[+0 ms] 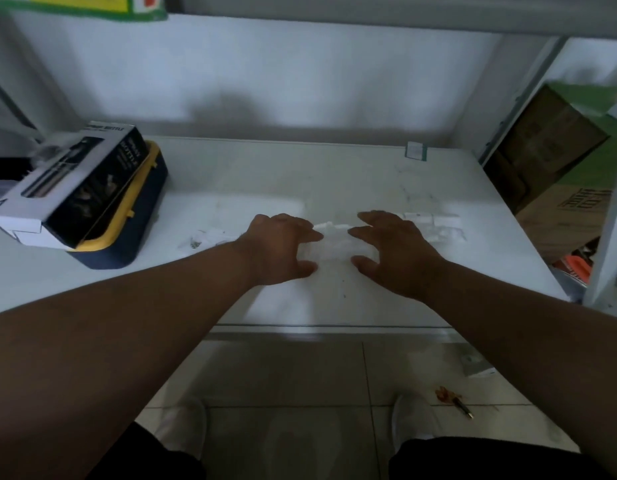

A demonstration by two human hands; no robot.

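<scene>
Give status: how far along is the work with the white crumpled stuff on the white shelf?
Done: nothing clearly finished. In hand: the left hand and right hand hold a white crumpled paper-like wad from either end on the white shelf. Left: white scraps beside the left hand and white strips beyond the right hand lie loose, probably next to gather.
</scene>
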